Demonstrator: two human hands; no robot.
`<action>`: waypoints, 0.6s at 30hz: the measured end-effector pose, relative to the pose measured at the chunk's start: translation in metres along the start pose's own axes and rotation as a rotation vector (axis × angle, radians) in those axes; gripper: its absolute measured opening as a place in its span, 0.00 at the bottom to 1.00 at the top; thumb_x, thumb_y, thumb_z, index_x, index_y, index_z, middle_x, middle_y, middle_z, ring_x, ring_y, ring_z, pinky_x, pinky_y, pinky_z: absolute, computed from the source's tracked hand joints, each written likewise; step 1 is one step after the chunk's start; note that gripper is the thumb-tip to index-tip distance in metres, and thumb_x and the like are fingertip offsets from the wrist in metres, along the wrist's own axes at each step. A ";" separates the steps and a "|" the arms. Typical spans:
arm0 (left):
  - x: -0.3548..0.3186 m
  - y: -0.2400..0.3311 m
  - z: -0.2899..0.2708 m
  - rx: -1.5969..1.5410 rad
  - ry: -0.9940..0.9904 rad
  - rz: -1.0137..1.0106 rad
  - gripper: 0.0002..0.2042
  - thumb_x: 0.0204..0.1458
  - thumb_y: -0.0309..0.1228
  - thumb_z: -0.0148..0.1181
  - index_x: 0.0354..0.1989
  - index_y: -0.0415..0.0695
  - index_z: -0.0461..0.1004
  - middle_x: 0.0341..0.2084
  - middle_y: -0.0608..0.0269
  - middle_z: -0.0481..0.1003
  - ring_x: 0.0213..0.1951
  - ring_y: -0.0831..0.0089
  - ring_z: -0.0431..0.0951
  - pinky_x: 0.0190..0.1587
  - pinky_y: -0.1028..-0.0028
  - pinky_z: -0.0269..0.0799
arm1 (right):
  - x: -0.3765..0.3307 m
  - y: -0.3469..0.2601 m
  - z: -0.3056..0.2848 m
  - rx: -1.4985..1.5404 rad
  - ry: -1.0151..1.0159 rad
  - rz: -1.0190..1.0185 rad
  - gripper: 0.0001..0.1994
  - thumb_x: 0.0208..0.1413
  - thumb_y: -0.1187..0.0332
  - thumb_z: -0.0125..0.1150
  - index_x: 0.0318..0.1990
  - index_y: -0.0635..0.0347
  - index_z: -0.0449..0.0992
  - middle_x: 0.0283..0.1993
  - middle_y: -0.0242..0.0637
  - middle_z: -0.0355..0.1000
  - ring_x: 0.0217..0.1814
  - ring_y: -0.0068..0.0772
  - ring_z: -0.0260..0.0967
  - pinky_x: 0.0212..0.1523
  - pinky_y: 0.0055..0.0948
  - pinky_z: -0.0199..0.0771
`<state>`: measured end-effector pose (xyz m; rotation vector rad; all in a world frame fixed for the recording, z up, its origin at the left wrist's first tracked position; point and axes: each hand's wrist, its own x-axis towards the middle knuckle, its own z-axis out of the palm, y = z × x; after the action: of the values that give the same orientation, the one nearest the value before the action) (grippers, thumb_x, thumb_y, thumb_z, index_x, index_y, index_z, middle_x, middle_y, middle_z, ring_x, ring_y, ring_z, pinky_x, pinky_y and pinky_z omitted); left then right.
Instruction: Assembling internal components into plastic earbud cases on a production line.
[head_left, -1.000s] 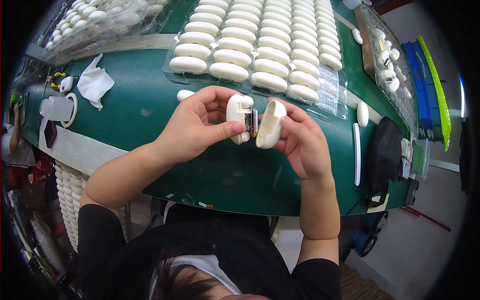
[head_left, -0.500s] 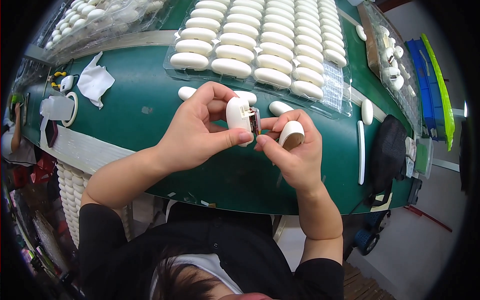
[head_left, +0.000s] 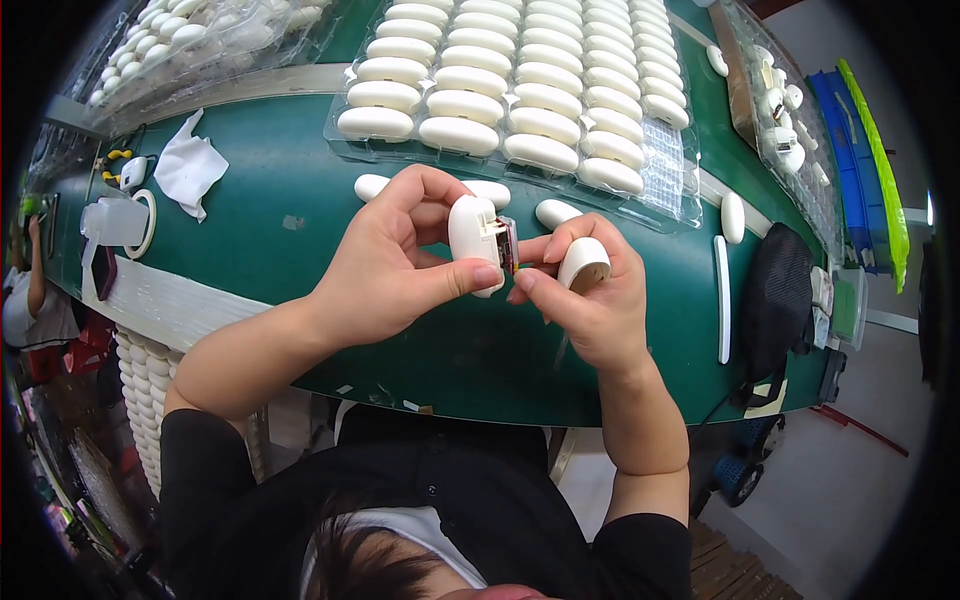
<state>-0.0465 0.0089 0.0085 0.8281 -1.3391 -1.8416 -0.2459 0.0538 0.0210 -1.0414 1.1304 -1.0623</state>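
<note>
Left hand (head_left: 385, 275) pinches white shell half (head_left: 473, 232), circuit board exposed, just below the tray (head_left: 660, 160); right hand (head_left: 590, 300) grips loose cap (head_left: 583, 266), halves not yet joined.

White cap (head_left: 583, 265) now off (right hand (head_left: 590, 300))

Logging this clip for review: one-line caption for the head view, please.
Left hand grips a white oval casing with exposed innards; right hand holds a white cap beside it, over a green table.
</note>
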 end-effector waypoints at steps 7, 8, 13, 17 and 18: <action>-0.003 0.000 0.003 0.075 0.020 0.050 0.23 0.45 0.24 0.67 0.46 0.38 0.60 0.40 0.55 0.74 0.44 0.73 0.75 0.40 0.76 0.78 | -0.002 0.007 0.000 -0.146 0.007 -0.100 0.08 0.47 0.80 0.61 0.32 0.63 0.67 0.34 0.39 0.76 0.32 0.21 0.73 0.33 0.21 0.74; -0.003 0.001 0.003 0.074 0.021 0.050 0.23 0.45 0.24 0.67 0.46 0.38 0.60 0.40 0.55 0.74 0.44 0.73 0.75 0.40 0.76 0.78 | -0.002 0.006 0.001 -0.109 0.010 -0.087 0.09 0.47 0.80 0.61 0.32 0.63 0.67 0.34 0.39 0.76 0.33 0.21 0.73 0.34 0.21 0.74; -0.003 -0.001 0.002 0.052 0.009 0.046 0.22 0.46 0.23 0.66 0.46 0.37 0.60 0.38 0.55 0.74 0.44 0.73 0.75 0.40 0.76 0.79 | -0.001 0.004 0.000 -0.063 -0.015 -0.052 0.09 0.47 0.80 0.61 0.32 0.63 0.66 0.35 0.40 0.76 0.34 0.22 0.74 0.35 0.22 0.75; -0.003 0.003 0.003 0.057 -0.011 0.024 0.22 0.46 0.23 0.66 0.46 0.37 0.61 0.39 0.55 0.74 0.44 0.73 0.75 0.39 0.76 0.79 | -0.001 0.002 -0.002 -0.056 -0.031 -0.045 0.08 0.47 0.80 0.60 0.32 0.62 0.66 0.35 0.41 0.76 0.35 0.22 0.74 0.35 0.22 0.75; -0.003 0.003 0.003 0.036 -0.011 0.027 0.22 0.46 0.23 0.66 0.46 0.37 0.61 0.39 0.55 0.74 0.43 0.73 0.75 0.39 0.76 0.79 | -0.001 0.001 -0.002 -0.048 -0.044 -0.047 0.08 0.48 0.81 0.60 0.32 0.62 0.66 0.35 0.41 0.76 0.35 0.22 0.74 0.35 0.22 0.75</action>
<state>-0.0470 0.0120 0.0122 0.8156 -1.3875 -1.8090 -0.2479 0.0552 0.0198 -1.1283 1.1049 -1.0483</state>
